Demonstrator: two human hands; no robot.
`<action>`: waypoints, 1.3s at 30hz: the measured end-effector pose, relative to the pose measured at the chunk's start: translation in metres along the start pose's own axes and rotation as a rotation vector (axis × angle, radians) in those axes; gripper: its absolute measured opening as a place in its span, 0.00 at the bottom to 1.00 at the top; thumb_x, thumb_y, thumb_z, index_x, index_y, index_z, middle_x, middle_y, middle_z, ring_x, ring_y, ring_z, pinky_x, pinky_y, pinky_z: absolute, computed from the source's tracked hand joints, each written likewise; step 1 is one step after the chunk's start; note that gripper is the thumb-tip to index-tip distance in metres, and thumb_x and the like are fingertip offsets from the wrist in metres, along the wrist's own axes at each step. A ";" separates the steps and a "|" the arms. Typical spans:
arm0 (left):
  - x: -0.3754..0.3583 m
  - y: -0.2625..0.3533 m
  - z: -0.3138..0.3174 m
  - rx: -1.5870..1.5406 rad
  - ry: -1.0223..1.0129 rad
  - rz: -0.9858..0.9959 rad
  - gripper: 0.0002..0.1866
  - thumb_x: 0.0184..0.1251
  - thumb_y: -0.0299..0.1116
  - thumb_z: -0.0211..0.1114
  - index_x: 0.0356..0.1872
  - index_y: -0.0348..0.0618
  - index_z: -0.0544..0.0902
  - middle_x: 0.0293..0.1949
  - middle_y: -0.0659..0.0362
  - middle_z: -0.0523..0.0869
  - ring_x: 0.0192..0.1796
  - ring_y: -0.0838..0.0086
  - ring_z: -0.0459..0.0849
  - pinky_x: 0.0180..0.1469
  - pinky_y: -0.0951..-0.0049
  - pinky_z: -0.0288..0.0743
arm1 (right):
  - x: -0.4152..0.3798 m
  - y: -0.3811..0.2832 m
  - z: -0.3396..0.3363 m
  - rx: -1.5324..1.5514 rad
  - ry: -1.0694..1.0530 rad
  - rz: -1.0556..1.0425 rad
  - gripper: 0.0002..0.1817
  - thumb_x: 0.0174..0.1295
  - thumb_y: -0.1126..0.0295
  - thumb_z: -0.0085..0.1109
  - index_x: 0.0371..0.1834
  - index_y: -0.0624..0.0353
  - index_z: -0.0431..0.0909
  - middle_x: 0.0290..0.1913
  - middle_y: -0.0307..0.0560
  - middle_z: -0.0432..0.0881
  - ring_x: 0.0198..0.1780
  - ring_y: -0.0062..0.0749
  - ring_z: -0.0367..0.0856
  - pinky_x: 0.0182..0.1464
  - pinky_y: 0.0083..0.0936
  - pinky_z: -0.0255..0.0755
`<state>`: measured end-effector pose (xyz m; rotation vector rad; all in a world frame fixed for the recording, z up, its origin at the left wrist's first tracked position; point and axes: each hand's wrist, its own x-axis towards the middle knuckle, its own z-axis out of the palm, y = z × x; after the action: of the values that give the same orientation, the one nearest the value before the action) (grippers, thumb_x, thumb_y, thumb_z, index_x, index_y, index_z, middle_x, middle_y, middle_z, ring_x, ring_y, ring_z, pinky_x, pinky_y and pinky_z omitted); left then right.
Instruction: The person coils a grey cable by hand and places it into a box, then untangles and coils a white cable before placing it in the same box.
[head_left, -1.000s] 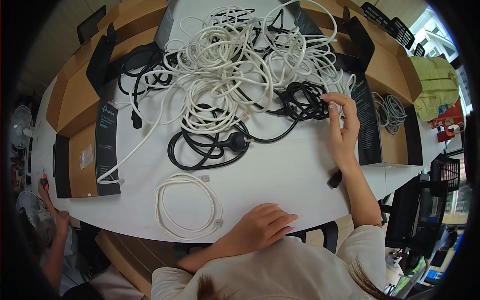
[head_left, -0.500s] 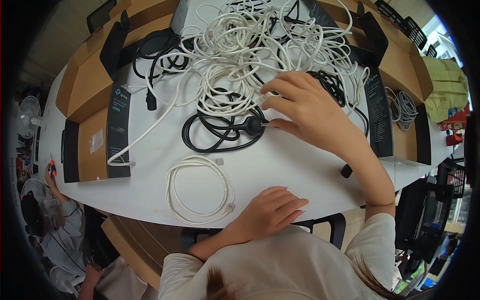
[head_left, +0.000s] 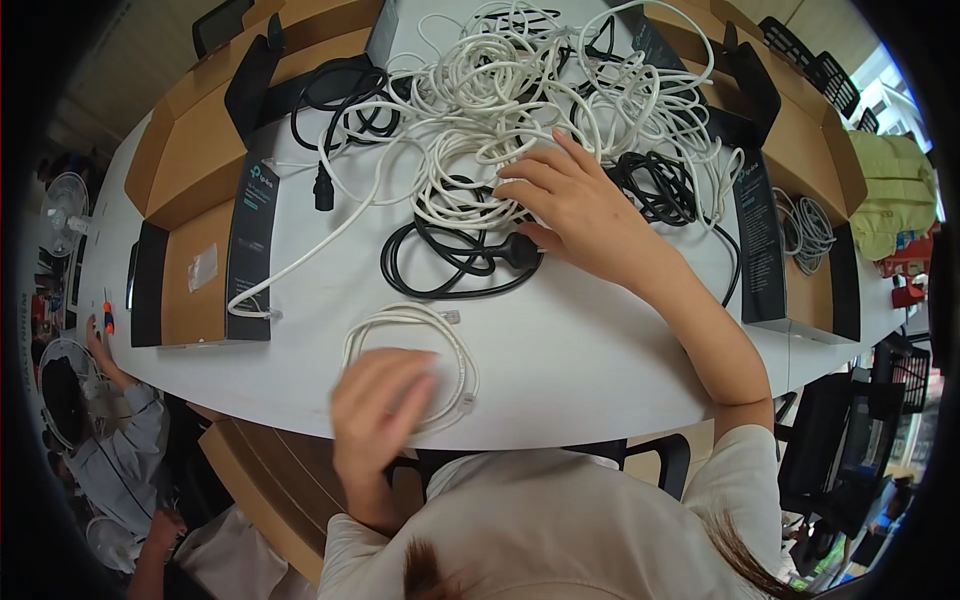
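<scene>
My right hand (head_left: 585, 215) reaches over a coiled white network cable (head_left: 445, 185) at the near side of the tangle. Its fingers are spread, with fingertips on the coil's right side and the thumb beside a black power plug (head_left: 519, 251). That plug belongs to a looped black power cord (head_left: 400, 275) lying partly under the white coil. My left hand (head_left: 378, 405), smeared by motion, is over the left part of a separate white network cable coil (head_left: 468, 355) near the table's front edge. It hides that part of the coil, and its grip is blurred.
A large tangle of white cables (head_left: 500, 65) fills the back. Open cardboard boxes stand left (head_left: 200, 235) and right (head_left: 815, 300), the right one holding a grey cable (head_left: 808, 235). Another black cord (head_left: 323, 190) lies left of the tangle. A person (head_left: 125, 440) sits at the left.
My left hand has moved left and forward over the front white coil. My right hand has shifted left, its fingers further over the white coil. The view has shifted slightly.
</scene>
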<state>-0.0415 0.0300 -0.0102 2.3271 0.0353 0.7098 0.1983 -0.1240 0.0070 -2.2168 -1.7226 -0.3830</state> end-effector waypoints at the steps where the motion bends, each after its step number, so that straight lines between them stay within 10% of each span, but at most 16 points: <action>1: 0.001 -0.008 -0.013 0.091 0.035 -0.060 0.16 0.46 0.21 0.69 0.40 0.37 0.82 0.38 0.55 0.84 0.41 0.63 0.83 0.45 0.68 0.75 | 0.000 0.001 0.001 0.004 0.004 -0.006 0.23 0.45 0.75 0.67 0.49 0.53 0.74 0.53 0.39 0.75 0.60 0.34 0.69 0.71 0.41 0.52; 8: 0.017 -0.031 -0.037 0.168 -0.065 -0.253 0.24 0.47 0.23 0.70 0.50 0.40 0.78 0.51 0.57 0.79 0.53 0.61 0.78 0.53 0.68 0.71 | -0.002 0.003 -0.007 0.087 -0.059 -0.016 0.22 0.48 0.73 0.67 0.49 0.53 0.75 0.52 0.39 0.76 0.60 0.36 0.69 0.70 0.40 0.55; 24: 0.011 -0.053 -0.020 -0.216 -0.315 -0.439 0.04 0.60 0.24 0.59 0.28 0.34 0.76 0.19 0.59 0.77 0.19 0.79 0.71 0.23 0.78 0.61 | -0.010 -0.011 -0.036 0.318 0.047 -0.043 0.18 0.53 0.65 0.65 0.46 0.57 0.76 0.46 0.46 0.79 0.52 0.41 0.74 0.56 0.37 0.67; 31: 0.044 0.000 -0.002 -0.727 -0.062 -0.450 0.08 0.74 0.33 0.44 0.42 0.38 0.66 0.14 0.61 0.69 0.16 0.82 0.67 0.19 0.84 0.59 | -0.009 -0.040 -0.063 0.842 -0.071 0.264 0.24 0.60 0.62 0.63 0.57 0.61 0.73 0.40 0.52 0.83 0.39 0.34 0.83 0.43 0.27 0.74; 39: 0.087 0.006 0.023 -0.917 -0.226 -0.046 0.14 0.76 0.43 0.39 0.40 0.43 0.63 0.22 0.57 0.75 0.30 0.70 0.77 0.45 0.66 0.71 | -0.011 -0.008 -0.071 0.942 0.084 0.493 0.14 0.69 0.67 0.49 0.48 0.63 0.80 0.27 0.38 0.81 0.25 0.14 0.75 0.24 0.12 0.67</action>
<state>0.0433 0.0302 0.0217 1.4966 -0.2808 0.3201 0.1864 -0.1600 0.0691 -1.7454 -0.9283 0.3811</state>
